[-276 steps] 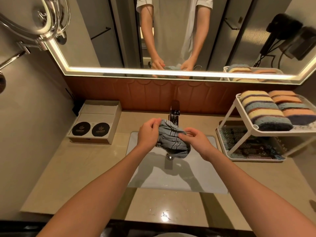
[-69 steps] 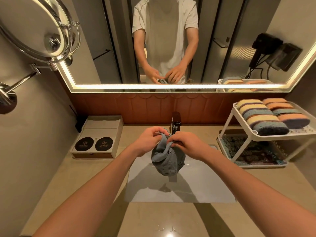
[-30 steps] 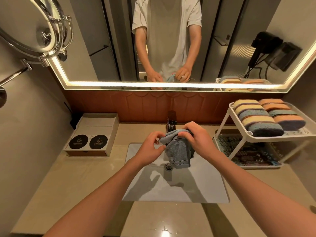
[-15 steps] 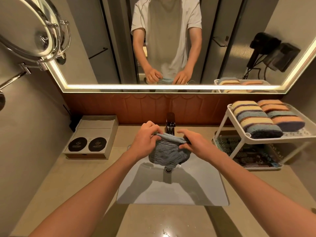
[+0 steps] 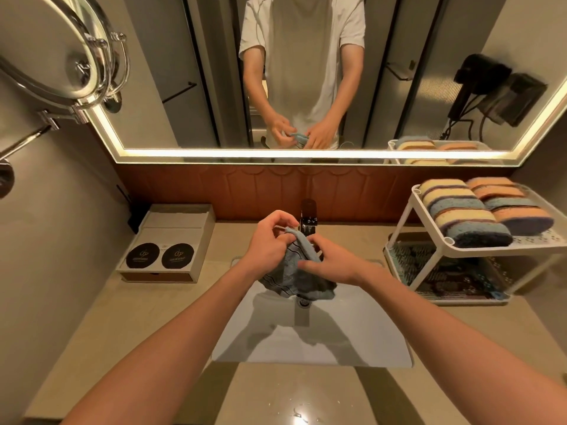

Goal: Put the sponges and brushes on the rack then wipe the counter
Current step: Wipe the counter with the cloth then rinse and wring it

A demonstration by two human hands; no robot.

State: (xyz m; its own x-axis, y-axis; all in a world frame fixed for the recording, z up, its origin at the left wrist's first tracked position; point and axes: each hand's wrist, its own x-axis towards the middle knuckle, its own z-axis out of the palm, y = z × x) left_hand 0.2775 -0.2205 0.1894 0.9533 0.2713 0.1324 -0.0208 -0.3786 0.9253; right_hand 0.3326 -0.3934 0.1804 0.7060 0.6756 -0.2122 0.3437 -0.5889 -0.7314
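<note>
Curls the fingers (image 5: pixel 280 217) of the left hand (image 5: pixel 268 243) round the top fold of the grey-blue cloth (image 5: pixel 290 276); pinches its side with the right hand (image 5: pixel 333 265), probably to wring or refold it. Leaves the counter (image 5: pixel 122 320) apparently unwiped, with droplets (image 5: pixel 300 417) near the front edge. Holds the cloth above the sink (image 5: pixel 337 338), likely so drips fall there. Finds the rack (image 5: pixel 503 250) at right already carrying the sponges (image 5: pixel 460 216) on top; cannot identify the lower tier's contents.

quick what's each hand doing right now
Left hand: grips the grey cloth over the sink.
Right hand: pinches the same cloth.
</note>
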